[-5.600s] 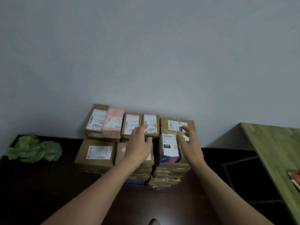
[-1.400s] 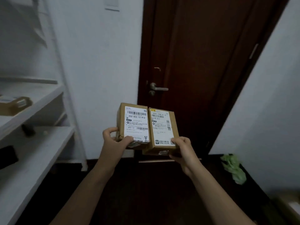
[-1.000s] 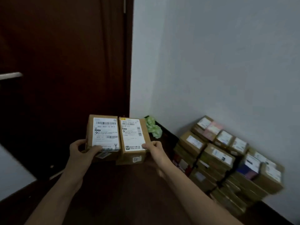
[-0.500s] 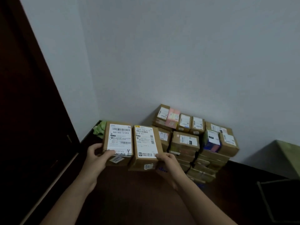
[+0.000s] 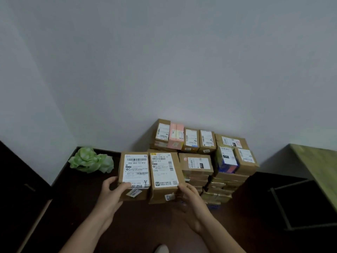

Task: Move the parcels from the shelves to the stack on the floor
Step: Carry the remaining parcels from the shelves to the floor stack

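Note:
I hold two brown cardboard parcels side by side, white labels facing me. My left hand [image 5: 111, 191] grips the left parcel [image 5: 134, 172] at its lower left corner. My right hand [image 5: 189, 196] grips the right parcel [image 5: 165, 175] at its lower right corner. Both parcels hang in the air in front of the left part of the stack of parcels [image 5: 204, 161], which stands on the dark floor against the grey wall. The stack's top row includes a pink parcel [image 5: 176, 136]; a blue parcel [image 5: 227, 161] sits further right.
A crumpled green bag [image 5: 91, 160] lies on the floor in the corner, left of the stack. A green-topped table [image 5: 319, 172] with a dark metal frame stands at the right. A dark door edge [image 5: 18, 179] is at the left. My foot [image 5: 161, 249] shows at the bottom.
I have turned from the shelves and door toward the stack, carrying both parcels. The stack has moved to the middle of the view and is closer; my grip is unchanged.

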